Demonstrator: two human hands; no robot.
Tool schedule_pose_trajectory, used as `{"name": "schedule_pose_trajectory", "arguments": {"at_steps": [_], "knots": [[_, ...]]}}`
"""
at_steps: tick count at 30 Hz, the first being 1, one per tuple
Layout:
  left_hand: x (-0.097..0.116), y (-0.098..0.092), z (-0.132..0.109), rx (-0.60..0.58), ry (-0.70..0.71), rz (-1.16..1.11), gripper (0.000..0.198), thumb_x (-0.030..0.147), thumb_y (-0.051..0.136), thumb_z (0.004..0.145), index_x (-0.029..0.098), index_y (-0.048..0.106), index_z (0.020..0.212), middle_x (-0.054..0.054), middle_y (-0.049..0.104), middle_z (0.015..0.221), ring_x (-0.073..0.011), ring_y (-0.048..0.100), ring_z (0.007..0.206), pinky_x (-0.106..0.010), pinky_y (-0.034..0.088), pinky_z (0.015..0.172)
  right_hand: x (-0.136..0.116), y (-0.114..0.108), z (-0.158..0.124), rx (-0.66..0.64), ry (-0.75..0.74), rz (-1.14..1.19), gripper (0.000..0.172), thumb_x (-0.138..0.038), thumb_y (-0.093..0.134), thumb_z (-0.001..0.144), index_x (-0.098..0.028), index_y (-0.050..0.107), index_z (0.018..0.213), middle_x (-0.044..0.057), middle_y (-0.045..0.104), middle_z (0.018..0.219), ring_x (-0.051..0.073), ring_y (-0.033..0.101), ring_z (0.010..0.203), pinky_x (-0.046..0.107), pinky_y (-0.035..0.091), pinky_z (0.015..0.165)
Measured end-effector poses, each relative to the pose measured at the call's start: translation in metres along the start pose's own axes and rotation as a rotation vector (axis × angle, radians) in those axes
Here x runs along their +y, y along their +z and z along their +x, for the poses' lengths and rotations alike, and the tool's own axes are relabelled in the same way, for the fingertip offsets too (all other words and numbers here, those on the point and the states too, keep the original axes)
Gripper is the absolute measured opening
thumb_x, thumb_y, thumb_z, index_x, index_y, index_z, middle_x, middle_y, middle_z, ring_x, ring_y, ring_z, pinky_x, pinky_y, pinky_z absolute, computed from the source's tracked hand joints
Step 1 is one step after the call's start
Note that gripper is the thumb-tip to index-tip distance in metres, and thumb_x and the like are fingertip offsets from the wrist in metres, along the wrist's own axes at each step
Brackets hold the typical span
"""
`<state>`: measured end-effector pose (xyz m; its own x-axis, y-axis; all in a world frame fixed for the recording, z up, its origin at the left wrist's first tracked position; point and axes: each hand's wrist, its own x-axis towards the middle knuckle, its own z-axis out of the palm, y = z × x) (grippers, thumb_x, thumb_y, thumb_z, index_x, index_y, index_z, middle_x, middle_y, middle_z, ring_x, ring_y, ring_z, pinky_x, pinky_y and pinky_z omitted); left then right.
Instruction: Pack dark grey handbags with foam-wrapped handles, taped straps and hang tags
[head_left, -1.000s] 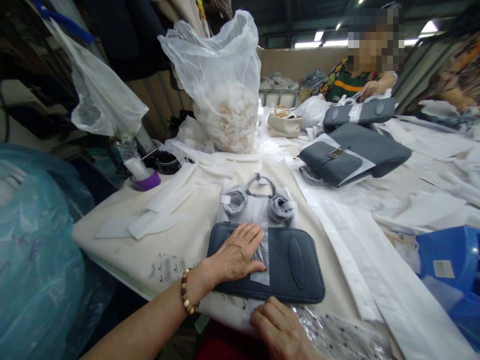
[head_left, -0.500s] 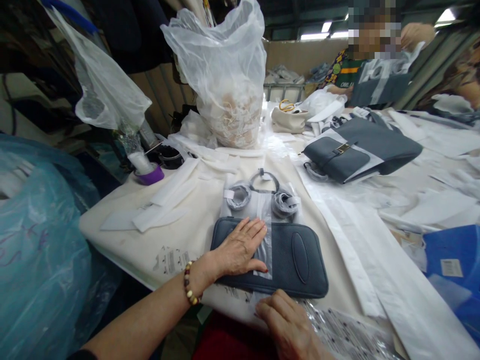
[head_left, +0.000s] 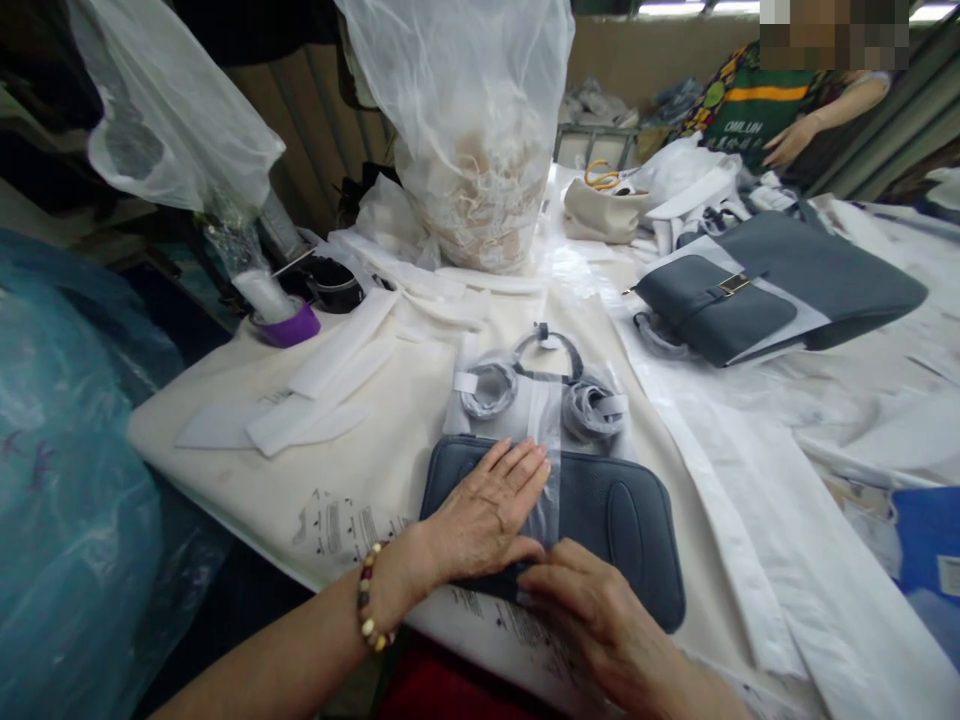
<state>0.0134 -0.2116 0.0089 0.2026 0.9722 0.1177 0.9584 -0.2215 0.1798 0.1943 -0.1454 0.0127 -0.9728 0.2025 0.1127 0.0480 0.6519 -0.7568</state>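
Note:
A flat grey-blue bag piece (head_left: 600, 510) lies on the cream cloth near the table's front edge. A clear plastic strip (head_left: 546, 470) runs across its middle, up to two wrapped grey strap coils (head_left: 540, 395). My left hand (head_left: 484, 515), with a bead bracelet at the wrist, rests flat on the piece's left half, fingers stretched out. My right hand (head_left: 600, 615) sits at the piece's near edge, its fingers pressed down where the plastic strip ends, next to my left thumb. Whether it pinches the strip is unclear.
A big clear bag of pale scraps (head_left: 472, 140) stands behind. White paper strips (head_left: 315, 390) lie at left beside a purple cup (head_left: 289, 325). Finished grey handbags (head_left: 772, 290) lie at right; another person (head_left: 780, 110) works at the far side. A blue bin (head_left: 930, 540) stands right.
My right hand has moved up from the printed plastic sheet onto the near edge of the grey piece. My left hand stayed flat. The view has tilted down and closer.

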Motion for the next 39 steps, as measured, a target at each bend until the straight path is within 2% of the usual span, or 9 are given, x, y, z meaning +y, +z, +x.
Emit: {"name": "schedule_pose_trajectory", "arguments": {"at_steps": [3,7,14,23,28,34,39], "knots": [[0.000,0.001,0.001,0.012,-0.003,-0.006,0.085,0.054,0.064,0.076,0.000,0.034,0.136,-0.022,0.035,0.145,-0.0323,0.026,0.138,-0.047,0.019,0.115,-0.003,-0.002,0.000,-0.019,-0.078,0.014,0.029,-0.004,0.039,0.086,-0.018,0.063,0.093,0.006,0.061,0.082,0.015,0.057,0.075,0.022,0.044,0.063],[0.001,0.001,0.002,0.034,-0.010,-0.006,0.083,0.050,0.066,0.076,0.001,0.035,0.135,-0.022,0.035,0.145,-0.0317,0.027,0.138,-0.047,0.021,0.114,0.004,0.004,-0.001,0.118,-0.100,-0.128,0.032,-0.001,0.033,0.087,-0.017,0.060,0.091,0.004,0.058,0.071,0.014,0.052,0.063,0.023,0.039,0.055],[0.001,0.004,-0.001,0.057,0.007,0.034,0.082,0.048,0.064,0.078,-0.001,0.032,0.136,-0.022,0.035,0.145,-0.0322,0.025,0.138,-0.046,0.021,0.114,0.016,0.013,0.003,0.274,-0.130,-0.201,0.019,-0.006,0.040,0.093,-0.015,0.057,0.087,0.003,0.056,0.069,0.013,0.047,0.062,0.024,0.039,0.055],[0.001,0.001,-0.002,0.004,0.040,0.011,0.071,0.032,0.057,0.082,-0.002,0.030,0.138,-0.024,0.028,0.148,-0.0334,0.017,0.140,-0.047,0.018,0.115,0.022,0.017,0.009,0.405,-0.022,-0.127,0.015,-0.008,0.049,0.090,-0.016,0.058,0.080,0.002,0.057,0.068,0.012,0.051,0.061,0.022,0.042,0.055],[0.000,-0.001,-0.004,-0.081,0.047,-0.032,0.073,0.027,0.053,0.081,-0.002,0.024,0.141,-0.025,0.020,0.151,-0.0332,0.008,0.141,-0.047,0.015,0.116,0.023,0.021,0.010,0.442,0.010,-0.140,0.017,-0.005,0.048,0.089,-0.016,0.058,0.079,0.002,0.056,0.066,0.012,0.049,0.060,0.022,0.041,0.055],[0.001,-0.006,-0.006,-0.133,0.055,-0.096,0.076,0.020,0.052,0.073,-0.003,0.024,0.140,-0.025,0.016,0.152,-0.0324,0.002,0.142,-0.048,0.013,0.116,0.023,0.026,0.010,0.446,0.037,-0.206,0.018,-0.005,0.047,0.089,-0.016,0.057,0.079,0.002,0.056,0.067,0.012,0.048,0.060,0.023,0.040,0.056],[-0.001,-0.011,-0.002,-0.113,0.041,-0.153,0.084,0.013,0.048,0.058,-0.003,0.029,0.137,-0.025,0.019,0.151,-0.0326,0.007,0.142,-0.051,0.020,0.114,0.021,0.029,0.015,0.520,0.055,-0.268,0.021,-0.008,0.046,0.090,-0.016,0.055,0.073,0.002,0.053,0.062,0.013,0.045,0.058,0.025,0.037,0.055]]}}
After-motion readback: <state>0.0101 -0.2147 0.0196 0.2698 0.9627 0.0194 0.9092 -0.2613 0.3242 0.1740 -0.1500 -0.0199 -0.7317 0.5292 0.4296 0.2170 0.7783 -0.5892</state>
